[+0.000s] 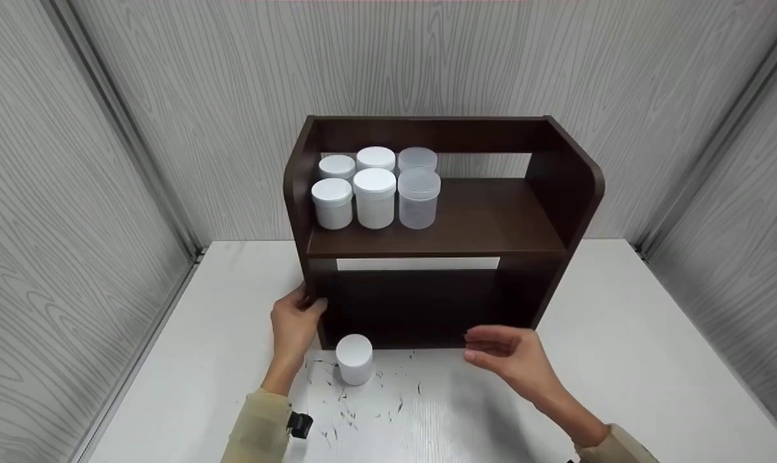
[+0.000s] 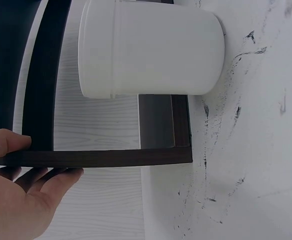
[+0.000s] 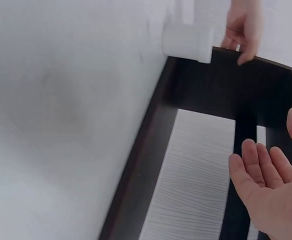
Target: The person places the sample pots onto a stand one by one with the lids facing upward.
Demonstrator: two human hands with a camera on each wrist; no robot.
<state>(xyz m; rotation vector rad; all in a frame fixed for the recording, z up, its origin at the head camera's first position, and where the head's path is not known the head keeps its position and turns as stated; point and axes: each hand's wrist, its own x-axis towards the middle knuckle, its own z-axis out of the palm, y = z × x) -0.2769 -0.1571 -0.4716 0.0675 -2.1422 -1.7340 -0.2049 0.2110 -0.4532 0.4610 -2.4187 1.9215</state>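
Note:
A dark brown two-level shelf (image 1: 491, 218) stands on the white table. My left hand (image 1: 295, 325) grips the front edge of its left side panel, thumb on the inner face and fingers outside, as the left wrist view (image 2: 23, 190) also shows. In front of the shelf's lower left corner a white lidded jar (image 1: 355, 360) stands upright on the table, close to the left hand but apart from it. My right hand (image 1: 513, 357) hovers before the lower right part of the shelf, fingers loosely bent and holding nothing; its palm and spread thumb show in the right wrist view.
On the upper board's left half stand several lidded jars: white ones (image 1: 375, 202) and, to their right, translucent ones (image 1: 418, 202). Dark scuff marks (image 1: 343, 405) dot the white table (image 1: 247, 270). Grey wood-grain panels (image 1: 427, 58) enclose the back and sides.

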